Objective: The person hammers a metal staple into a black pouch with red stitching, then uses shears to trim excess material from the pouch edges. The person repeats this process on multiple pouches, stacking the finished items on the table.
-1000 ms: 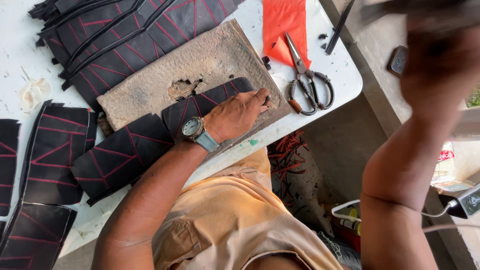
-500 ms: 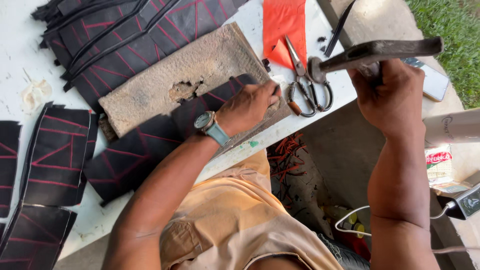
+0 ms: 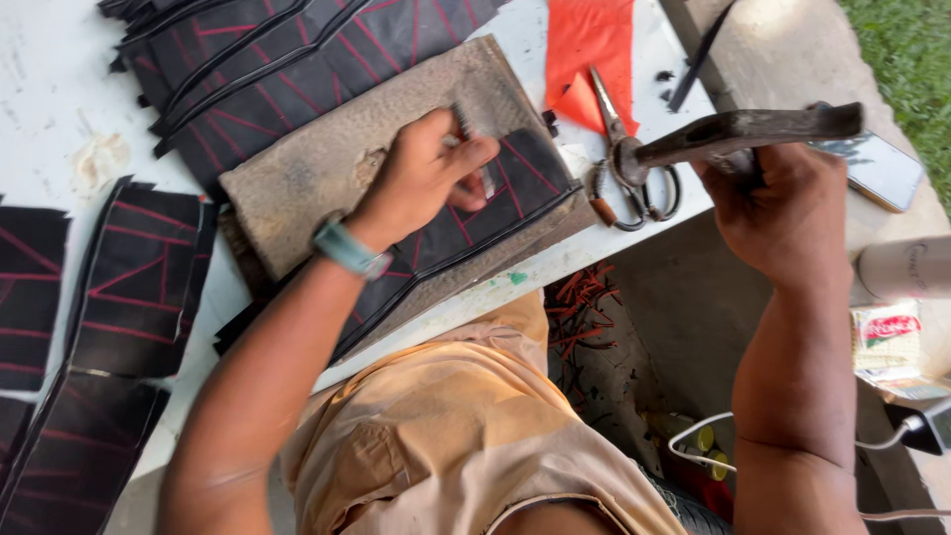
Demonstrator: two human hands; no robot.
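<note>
My left hand (image 3: 421, 173) pinches a small metal punch (image 3: 474, 149) upright on a black leather piece with red stitching (image 3: 475, 223). That piece lies over a worn brown board (image 3: 327, 163) on the white table (image 3: 45, 99). A teal watch sits on my left wrist. My right hand (image 3: 783, 213) is raised to the right of the table edge and grips a hammer (image 3: 738, 134) by its dark handle, with the metal head pointing left toward the scissors.
Scissors (image 3: 629, 163) lie by an orange sheet (image 3: 584, 45) at the table's right end. More black stitched pieces are stacked at the top (image 3: 287, 50) and left (image 3: 129, 287). A phone (image 3: 877, 168) rests on the concrete ledge. Cables and red scraps (image 3: 584, 297) lie below.
My right hand came down into view with the hammer and now holds it level beside the scissors. My left hand shifted onto the leather and set the punch upright.
</note>
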